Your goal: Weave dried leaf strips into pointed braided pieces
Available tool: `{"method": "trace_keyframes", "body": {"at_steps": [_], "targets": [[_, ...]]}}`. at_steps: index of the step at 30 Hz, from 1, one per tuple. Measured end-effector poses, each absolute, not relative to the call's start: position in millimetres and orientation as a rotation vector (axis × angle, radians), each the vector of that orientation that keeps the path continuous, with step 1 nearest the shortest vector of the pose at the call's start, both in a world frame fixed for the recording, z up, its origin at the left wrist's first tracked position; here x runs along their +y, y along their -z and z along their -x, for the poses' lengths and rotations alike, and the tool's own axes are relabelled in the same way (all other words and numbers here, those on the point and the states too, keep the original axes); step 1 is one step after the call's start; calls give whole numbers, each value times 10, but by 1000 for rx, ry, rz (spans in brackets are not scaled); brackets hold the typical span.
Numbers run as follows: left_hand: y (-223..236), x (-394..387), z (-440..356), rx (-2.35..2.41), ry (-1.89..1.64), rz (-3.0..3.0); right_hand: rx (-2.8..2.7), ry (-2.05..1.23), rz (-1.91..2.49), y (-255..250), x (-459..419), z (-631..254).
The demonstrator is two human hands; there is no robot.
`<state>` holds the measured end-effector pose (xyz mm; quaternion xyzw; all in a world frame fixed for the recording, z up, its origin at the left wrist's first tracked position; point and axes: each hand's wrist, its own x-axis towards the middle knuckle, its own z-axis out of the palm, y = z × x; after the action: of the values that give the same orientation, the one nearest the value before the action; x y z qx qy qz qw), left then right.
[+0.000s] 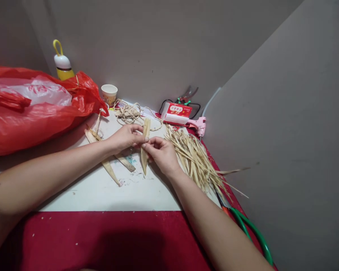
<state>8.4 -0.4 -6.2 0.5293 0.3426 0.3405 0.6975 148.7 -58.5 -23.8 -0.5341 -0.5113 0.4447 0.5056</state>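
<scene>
Above the white board (81, 198), my left hand (127, 138) is closed on a pale dried-leaf strip (144, 160) with a pointed lower end. My right hand (162, 153) pinches the same strip from the other side, its thumb and fingertips meeting my left fingers. The strip stands roughly upright in view, its blunt end above my fingers. Left of it, more flat dried-leaf pieces (110, 172) lie on the board, partly under my left wrist. A bundle of thin dried strips (196, 160) lies beside my right hand. A twisted cord (129, 112) is heaped beyond my left hand.
A red plastic bag (45, 126) fills the left side, with a yellow bottle (64, 69) behind it. A paper cup (109, 95), a red tissue pack (176, 113) and a pink glue gun (199, 125) stand toward the wall. Green-handled scissors (255, 231) lie near the right edge.
</scene>
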Motion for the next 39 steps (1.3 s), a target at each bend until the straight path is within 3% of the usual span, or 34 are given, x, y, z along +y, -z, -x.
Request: {"method": "trace_keyframes", "body": {"at_steps": [31,39], "targets": [[64,-34,-96,764,-738,-1292,-1148,-911,1293,312,-551,-1491],[49,-6,-96,812,-787,-1223,-1053,-1018,1227,383,-508,-1535]]}}
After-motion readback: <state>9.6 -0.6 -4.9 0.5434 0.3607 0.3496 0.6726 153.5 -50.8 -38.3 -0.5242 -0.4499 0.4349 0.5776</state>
